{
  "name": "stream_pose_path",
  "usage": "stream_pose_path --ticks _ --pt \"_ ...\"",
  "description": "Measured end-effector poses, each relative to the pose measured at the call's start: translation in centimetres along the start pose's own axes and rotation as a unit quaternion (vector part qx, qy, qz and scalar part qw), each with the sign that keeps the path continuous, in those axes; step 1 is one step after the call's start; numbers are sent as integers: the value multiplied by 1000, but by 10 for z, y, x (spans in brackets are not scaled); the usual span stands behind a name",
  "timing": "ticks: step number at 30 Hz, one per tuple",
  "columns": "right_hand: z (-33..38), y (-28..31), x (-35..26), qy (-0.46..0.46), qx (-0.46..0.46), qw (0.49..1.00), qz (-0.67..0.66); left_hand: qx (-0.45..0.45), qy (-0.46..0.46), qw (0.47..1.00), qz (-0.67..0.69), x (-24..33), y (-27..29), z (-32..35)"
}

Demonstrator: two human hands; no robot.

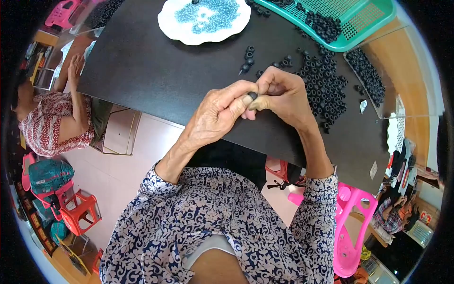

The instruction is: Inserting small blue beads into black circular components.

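Note:
Both hands meet over the near edge of the dark table. My left hand (221,110) is closed, its thumb and fingers pinching a small round black part (253,95). Against it presses my right hand (286,94), fingertips and thumb drawn together; whatever it grips is hidden between the fingers. Just beyond the hands lies a short row of black ring-like parts (249,58). To the right spreads a loose heap of similar black rings (322,83). A white wavy-rimmed plate (204,39) at the far side carries many tiny bluish, see-through pieces.
A green mesh basket (340,48) with black parts stands far right. Beside it is a clear tray (376,106) of black parts. Another person (59,116) sits at the table's left. A pink chair (346,236) and a red stool (78,213) stand on the floor.

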State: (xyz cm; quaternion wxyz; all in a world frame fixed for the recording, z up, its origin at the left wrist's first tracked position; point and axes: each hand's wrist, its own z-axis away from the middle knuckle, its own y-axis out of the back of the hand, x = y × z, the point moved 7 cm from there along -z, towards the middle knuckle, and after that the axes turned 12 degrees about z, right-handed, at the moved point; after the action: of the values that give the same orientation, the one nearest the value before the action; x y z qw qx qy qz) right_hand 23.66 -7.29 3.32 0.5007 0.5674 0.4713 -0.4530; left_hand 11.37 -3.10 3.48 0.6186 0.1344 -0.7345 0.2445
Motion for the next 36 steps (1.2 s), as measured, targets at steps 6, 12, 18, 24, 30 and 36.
stream_pose_path --ticks 6,12,18,24,30,36 --pt "-5 3 1 -17 30 999 -24 18 12 997 76 -3 8 -8" --pt "-2 2 -13 50 44 996 62 26 35 995 85 -2 8 -9" --pt "7 8 -40 135 120 947 267 52 103 992 57 -7 7 -6" --pt "29 48 -41 48 168 954 245 51 31 993 105 -8 8 -3" --pt "76 218 -37 -103 404 803 425 35 13 992 118 -7 3 -6" --pt "70 245 -24 -78 455 806 371 48 30 993 101 -9 8 -5"
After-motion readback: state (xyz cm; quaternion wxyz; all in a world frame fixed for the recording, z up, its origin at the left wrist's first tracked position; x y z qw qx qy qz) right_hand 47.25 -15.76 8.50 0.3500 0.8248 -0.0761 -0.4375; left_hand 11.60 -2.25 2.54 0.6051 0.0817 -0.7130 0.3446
